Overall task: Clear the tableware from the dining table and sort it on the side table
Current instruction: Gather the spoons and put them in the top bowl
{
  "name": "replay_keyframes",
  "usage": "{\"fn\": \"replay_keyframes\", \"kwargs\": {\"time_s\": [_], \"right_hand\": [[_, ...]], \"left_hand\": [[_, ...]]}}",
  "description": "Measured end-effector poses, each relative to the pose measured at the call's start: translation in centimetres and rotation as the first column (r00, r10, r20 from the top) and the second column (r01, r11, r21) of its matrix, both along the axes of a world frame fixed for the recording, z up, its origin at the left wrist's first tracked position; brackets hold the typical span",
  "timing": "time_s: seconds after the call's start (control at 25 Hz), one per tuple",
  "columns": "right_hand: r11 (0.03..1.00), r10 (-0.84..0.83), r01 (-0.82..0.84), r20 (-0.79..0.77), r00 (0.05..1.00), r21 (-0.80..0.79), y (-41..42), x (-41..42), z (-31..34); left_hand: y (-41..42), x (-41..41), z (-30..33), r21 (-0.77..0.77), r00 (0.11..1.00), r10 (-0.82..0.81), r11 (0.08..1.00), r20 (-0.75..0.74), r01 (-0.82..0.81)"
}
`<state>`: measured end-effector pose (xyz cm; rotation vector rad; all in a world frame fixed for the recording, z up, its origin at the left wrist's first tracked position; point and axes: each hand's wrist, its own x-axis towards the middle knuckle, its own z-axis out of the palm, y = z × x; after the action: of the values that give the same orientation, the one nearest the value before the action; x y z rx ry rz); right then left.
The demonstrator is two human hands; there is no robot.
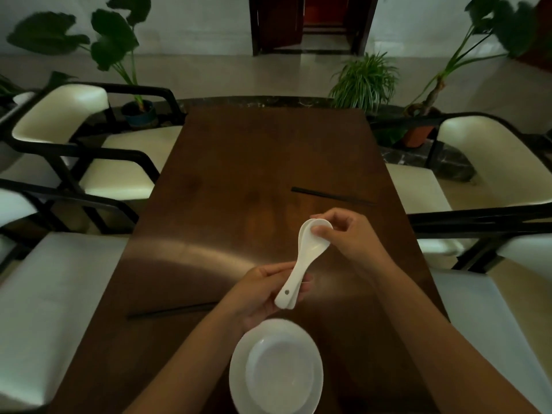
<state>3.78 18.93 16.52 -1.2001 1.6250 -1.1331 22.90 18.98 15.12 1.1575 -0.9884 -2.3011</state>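
Observation:
Above the dark brown dining table [239,162] I hold nested white ceramic spoons [301,258]. My left hand [263,294] grips their handles from below. My right hand [349,237] pinches the bowl ends between thumb and fingers. A white bowl [279,372] sits in a white plate [239,380] at the near table edge, just below my left wrist. One pair of black chopsticks [331,196] lies far right on the table. Another pair of black chopsticks [170,310] lies to the left, partly hidden by my left forearm.
Cream chairs with black frames flank the table: two at left [125,162] [50,297], two at right [478,162] [490,324]. Potted plants stand beyond the far end at left [119,49] and right [364,82]. A dark doorway [310,22] lies behind.

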Motion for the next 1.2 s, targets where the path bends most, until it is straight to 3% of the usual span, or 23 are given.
{"fn": "replay_keyframes", "kwargs": {"time_s": [0.24,0.4,0.52,0.64,0.76,0.88,1.04,1.2], "right_hand": [[0.996,-0.091,0.092,-0.112,0.99,0.0,2.9,3.0,-2.0],[0.988,-0.151,0.151,-0.149,0.977,-0.011,4.6,4.9,-3.4],[0.988,-0.08,0.107,-0.231,0.97,0.107,6.4,5.8,-4.8],[0.964,0.019,0.028,-0.172,0.985,0.266,9.0,6.3,-6.4],[0.937,-0.007,0.06,-0.153,0.988,0.345,11.2,7.3,-7.9],[0.888,-0.022,0.143,-0.27,0.963,0.436,13.0,9.2,-9.6],[0.904,0.082,0.136,-0.477,0.875,0.405,13.9,10.9,-10.9],[0.898,0.125,0.132,-0.531,0.838,0.419,13.8,11.6,-11.4]], "left_hand": [[2.3,2.8,-0.2,0.06,0.999,-0.024,0.998,-0.027,0.025],[3.5,4.1,-0.8,-0.102,0.978,-0.065,0.991,0.197,0.086],[4.3,5.5,-1.7,-0.152,0.937,-0.099,0.976,0.335,0.157],[5.1,7.2,-2.8,-0.149,0.88,-0.194,0.948,0.435,0.283],[6.0,8.1,-4.1,-0.139,0.85,-0.244,0.929,0.467,0.343],[6.7,8.6,-5.7,-0.14,0.815,-0.207,0.934,0.541,0.33],[6.7,9.5,-7.1,-0.125,0.777,-0.161,0.948,0.608,0.294],[6.3,9.7,-7.5,-0.121,0.767,-0.104,0.965,0.634,0.232]]}}
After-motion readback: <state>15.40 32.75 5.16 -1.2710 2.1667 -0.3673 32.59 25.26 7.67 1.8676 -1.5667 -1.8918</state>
